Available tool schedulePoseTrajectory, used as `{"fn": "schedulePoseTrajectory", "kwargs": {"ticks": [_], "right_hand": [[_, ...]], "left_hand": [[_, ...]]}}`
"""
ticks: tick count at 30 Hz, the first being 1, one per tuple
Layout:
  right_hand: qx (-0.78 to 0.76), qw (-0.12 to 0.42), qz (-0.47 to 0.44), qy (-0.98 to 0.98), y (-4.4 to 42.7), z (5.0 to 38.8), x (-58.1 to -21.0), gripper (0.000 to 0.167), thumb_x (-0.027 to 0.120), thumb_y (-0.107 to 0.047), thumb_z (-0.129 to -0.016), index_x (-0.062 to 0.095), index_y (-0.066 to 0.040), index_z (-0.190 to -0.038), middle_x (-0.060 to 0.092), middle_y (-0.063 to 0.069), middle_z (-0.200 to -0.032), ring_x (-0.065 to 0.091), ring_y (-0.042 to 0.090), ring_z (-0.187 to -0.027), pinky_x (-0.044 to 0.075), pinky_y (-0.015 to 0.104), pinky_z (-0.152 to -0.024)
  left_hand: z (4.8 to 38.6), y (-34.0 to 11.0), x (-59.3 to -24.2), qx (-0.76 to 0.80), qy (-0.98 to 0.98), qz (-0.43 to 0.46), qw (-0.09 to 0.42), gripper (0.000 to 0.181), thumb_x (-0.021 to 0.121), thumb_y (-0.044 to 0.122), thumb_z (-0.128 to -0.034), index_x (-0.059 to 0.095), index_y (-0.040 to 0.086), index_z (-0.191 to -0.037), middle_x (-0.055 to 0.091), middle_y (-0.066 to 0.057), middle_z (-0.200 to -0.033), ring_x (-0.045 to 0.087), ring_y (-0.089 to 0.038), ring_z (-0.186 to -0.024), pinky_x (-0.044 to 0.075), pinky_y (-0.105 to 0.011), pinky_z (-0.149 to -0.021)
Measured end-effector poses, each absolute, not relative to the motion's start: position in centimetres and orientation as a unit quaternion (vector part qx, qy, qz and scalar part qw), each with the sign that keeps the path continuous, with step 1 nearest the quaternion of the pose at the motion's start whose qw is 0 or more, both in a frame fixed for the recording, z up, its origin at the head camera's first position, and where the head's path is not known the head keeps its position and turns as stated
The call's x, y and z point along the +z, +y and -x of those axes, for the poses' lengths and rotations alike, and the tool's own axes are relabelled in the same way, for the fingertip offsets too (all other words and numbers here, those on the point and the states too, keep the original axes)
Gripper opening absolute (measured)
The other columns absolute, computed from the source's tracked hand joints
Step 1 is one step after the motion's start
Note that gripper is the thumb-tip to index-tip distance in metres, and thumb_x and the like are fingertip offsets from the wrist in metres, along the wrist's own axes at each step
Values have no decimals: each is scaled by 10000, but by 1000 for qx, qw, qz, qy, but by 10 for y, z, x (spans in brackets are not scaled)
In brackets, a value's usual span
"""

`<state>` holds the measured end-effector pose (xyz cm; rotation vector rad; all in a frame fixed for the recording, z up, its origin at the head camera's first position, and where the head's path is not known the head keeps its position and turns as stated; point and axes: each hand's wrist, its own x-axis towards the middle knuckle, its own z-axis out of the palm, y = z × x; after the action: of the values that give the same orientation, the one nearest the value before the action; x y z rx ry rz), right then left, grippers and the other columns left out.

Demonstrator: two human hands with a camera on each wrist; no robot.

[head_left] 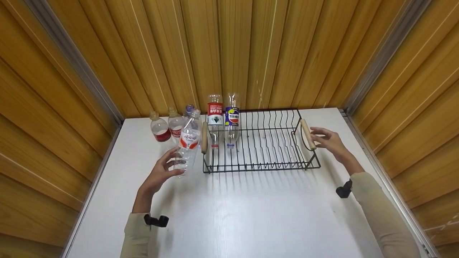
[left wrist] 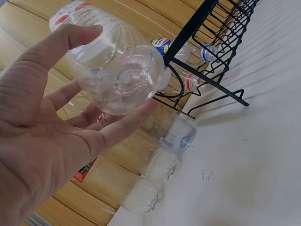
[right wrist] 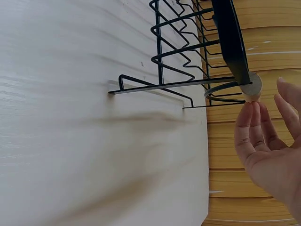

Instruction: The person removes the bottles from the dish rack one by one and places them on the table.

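Note:
My left hand (head_left: 156, 175) holds a clear plastic bottle (head_left: 189, 139) by its lower part, thumb on one side and fingers on the other. The bottle has a white and orange label and leans slightly, cap end up, just left of the black wire rack (head_left: 260, 170). In the left wrist view its ribbed base (left wrist: 129, 84) faces the camera. My right hand (head_left: 331, 143) is at the rack's right wooden handle (head_left: 307, 134). The right wrist view shows its fingertips (right wrist: 251, 109) touching the handle's end, with the thumb apart.
Two bottles lie neck forward in the rack's left slots: one red-and-white labelled (head_left: 215, 109), one blue-and-yellow labelled (head_left: 232, 116). Left of the rack stand a red-labelled bottle (head_left: 161, 130), another bottle (head_left: 175, 123) and a purple-capped one (head_left: 189, 108). Wood-patterned walls (head_left: 251, 53) border the white table (head_left: 233, 215).

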<state>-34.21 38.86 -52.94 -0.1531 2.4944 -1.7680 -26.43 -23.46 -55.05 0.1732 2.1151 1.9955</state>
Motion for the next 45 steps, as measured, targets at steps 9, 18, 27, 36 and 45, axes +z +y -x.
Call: {"fn": "schedulePoseTrajectory", "kwargs": {"ticks": [9, 18, 27, 36, 45], "right_hand": [[-550, 103, 55, 827, 394, 342, -532, 620, 632, -218, -1026, 388, 20, -1545, 431, 297, -1494, 632, -50, -994, 582, 203, -873], [-545, 131, 72, 825, 398, 340, -533, 654, 618, -232, -1035, 327, -34, -1586, 488, 251, -1427, 639, -1, -1038, 587, 274, -909], [-547, 146, 68, 822, 402, 340, -534, 652, 605, -282, -1042, 320, -87, -1595, 641, -32, -1232, 633, 22, -1077, 581, 284, -892], [-551, 159, 74, 816, 401, 342, -535, 643, 583, -283, -1053, 298, -102, -1600, 589, 168, -1403, 633, 11, -1090, 569, 292, -904], [-543, 159, 73, 822, 401, 341, -537, 651, 571, -320, -1056, 283, -127, -1606, 599, 230, -1401, 656, 95, -1130, 572, 378, -939]], "left_hand": [[263, -232, -557, 698, 708, -43, 99, 900, 756, -56, -828, 306, 160, -1576, 425, -105, -1471, 469, -299, -1359, 587, -332, -949], [265, -233, -561, 697, 709, -28, 99, 840, 778, 1, -846, 344, 121, -1555, 421, -107, -1521, 432, -299, -1427, 540, -369, -1025], [267, -245, -566, 735, 675, 9, 63, 881, 718, -24, -888, 247, 169, -1607, 378, -118, -1596, 436, -276, -1426, 495, -226, -1020], [264, -254, -570, 729, 682, 53, 39, 902, 694, -16, -899, 172, 156, -1614, 339, -163, -1610, 389, -298, -1462, 387, -380, -1156], [262, -258, -585, 666, 740, 93, 13, 1096, 818, 63, -827, 95, 234, -1633, 295, -140, -1627, 376, -345, -1458, 377, -535, -1179]]}}
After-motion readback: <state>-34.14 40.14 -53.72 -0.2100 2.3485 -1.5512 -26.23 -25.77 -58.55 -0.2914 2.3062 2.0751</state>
